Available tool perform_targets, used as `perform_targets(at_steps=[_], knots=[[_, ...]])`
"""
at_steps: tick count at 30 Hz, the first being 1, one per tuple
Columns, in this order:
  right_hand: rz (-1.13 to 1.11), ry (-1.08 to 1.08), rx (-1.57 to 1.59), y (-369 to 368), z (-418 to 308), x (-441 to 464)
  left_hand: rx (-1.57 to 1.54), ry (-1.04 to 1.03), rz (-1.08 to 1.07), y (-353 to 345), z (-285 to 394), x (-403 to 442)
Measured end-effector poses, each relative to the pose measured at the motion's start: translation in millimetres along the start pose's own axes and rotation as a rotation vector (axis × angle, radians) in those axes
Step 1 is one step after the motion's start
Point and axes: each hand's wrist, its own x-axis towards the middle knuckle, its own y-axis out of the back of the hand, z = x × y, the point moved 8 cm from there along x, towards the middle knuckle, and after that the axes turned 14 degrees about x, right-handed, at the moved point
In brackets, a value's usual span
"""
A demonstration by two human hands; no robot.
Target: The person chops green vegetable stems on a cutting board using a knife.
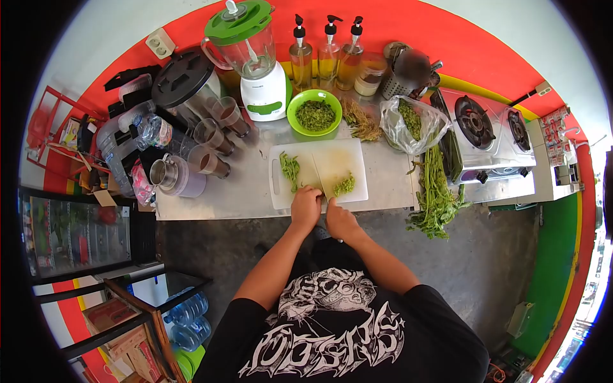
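Metal Counter (252, 186), Cutting Board (348, 159) at Its Front

Across the view we see the counter, crowded along its back and sides. At its right end we find a two-burner stove (501, 153); at the back stands a blender (265, 96) with a green lid. The white board lies flat at the counter's front edge. Well to its right, a bundle of leafy stalks (437, 204) droops over that edge, and above it sits a clear plastic bag (434, 127) with greens inside. Just behind the board is a lime-green bowl (314, 133) of green bits.

Both hands meet the board's near edge, side by side. We see the right hand (341, 220) curled closed on a knife (320, 175), its handle hidden and its thin blade pointing away across the board. The left hand (306, 204) bends its fingers down left of the blade; we cannot tell whether they pinch anything. Smaller still, we note leafy sprigs (289, 168) on the board's left part, near the left fingertips, and a little heap of chopped greens (345, 184) right of the blade.
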Motion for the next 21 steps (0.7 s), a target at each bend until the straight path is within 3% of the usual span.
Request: perform_targets(at_steps=[2, 5, 11, 14, 21], knots=[[-0.014, 0.005, -0.02, 5.0, -3.0, -3.3, -0.014, -0.005, -0.15, -6.8, -3.3, 5.9], [-0.039, -0.003, -0.028, 6.1, -8.4, -7.4, -0.052, 0.051, -0.174, -11.7, -10.5, 6.8], [0.015, -0.019, 0.024, 1.7, -2.3, 3.4, 0.013, -0.034, -0.023, 4.0, 4.1, -7.9], [-0.062, -0.068, -0.065, 7.7, -7.6, -2.6, 0.001, -0.105, 0.057, 6.0, 5.0, -17.8], [-0.038, -0.04, 0.011, -1.0, -4.3, -2.5, -0.12, -0.037, -0.023, 3.1, -10.8, -12.9]])
